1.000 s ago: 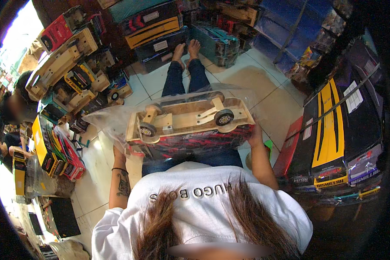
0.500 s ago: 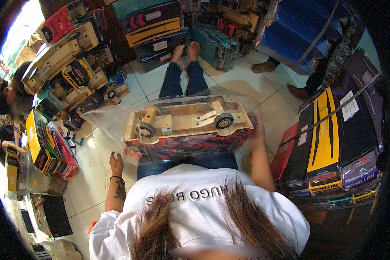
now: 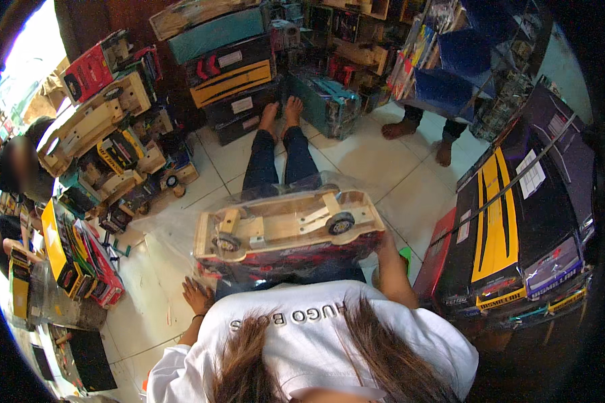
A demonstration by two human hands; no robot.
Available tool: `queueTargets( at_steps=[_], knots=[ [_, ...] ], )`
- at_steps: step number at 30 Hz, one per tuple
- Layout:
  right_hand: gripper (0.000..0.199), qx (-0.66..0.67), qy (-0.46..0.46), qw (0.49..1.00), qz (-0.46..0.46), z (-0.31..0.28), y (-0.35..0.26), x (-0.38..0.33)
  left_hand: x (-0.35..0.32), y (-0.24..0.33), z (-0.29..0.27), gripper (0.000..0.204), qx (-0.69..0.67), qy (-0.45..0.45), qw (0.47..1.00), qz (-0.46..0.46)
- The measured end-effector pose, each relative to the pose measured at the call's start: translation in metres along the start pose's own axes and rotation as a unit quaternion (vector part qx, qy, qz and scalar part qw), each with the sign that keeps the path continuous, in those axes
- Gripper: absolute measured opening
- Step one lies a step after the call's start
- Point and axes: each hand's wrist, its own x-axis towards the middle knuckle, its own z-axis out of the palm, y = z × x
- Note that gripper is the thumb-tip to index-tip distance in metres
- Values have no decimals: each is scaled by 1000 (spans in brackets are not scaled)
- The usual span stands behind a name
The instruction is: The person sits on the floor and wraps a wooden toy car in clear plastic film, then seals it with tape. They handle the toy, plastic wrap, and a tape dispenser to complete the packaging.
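A wooden toy truck [image 3: 289, 232] lies on its side across my lap, its pale wood underside and black wheels facing up. Its red and black patterned side is turned toward me. Loose clear plastic [image 3: 171, 232] surrounds it and spreads out past its left end. My right hand [image 3: 387, 243] holds the truck's right end, the fingers partly hidden behind it. Just below the near left corner, my left hand [image 3: 198, 295] is open with fingers spread, close to the plastic; whether it touches is unclear.
Boxed toy trucks with a yellow stripe [image 3: 497, 215] are stacked at my right. Unwrapped wooden trucks [image 3: 97, 121] pile up at the left, near another person. More boxes [image 3: 232, 74] stand beyond my feet. Someone's bare feet [image 3: 400, 129] are on the tiles [image 3: 383, 171] at the far right.
My left hand has moved right and nearer to me, to the truck's near corner. The truck sits slightly lower in view, with the right hand still at its end. The head view has shifted.
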Motion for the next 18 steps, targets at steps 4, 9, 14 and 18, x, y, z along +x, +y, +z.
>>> queueTargets(
  at_steps=[4, 9, 14, 18],
  knots=[
    [38, 147, 118, 978, 94, 6, -2, 3, 0, -7, 20, 74, 7, 25, 1000, -2],
    [69, 29, 53, 997, 38, 19, -16, 8, 8, -20, 37, 81, 99, 47, 994, -1],
    [89, 0, -74, 997, 6, 33, -97, 5, 68, -5, -51, 68, -453, 158, 877, -11],
    [71, -27, -215, 976, 8, 52, -163, -3, 111, 49, -199, 69, -688, 137, 711, 39]
  ],
)
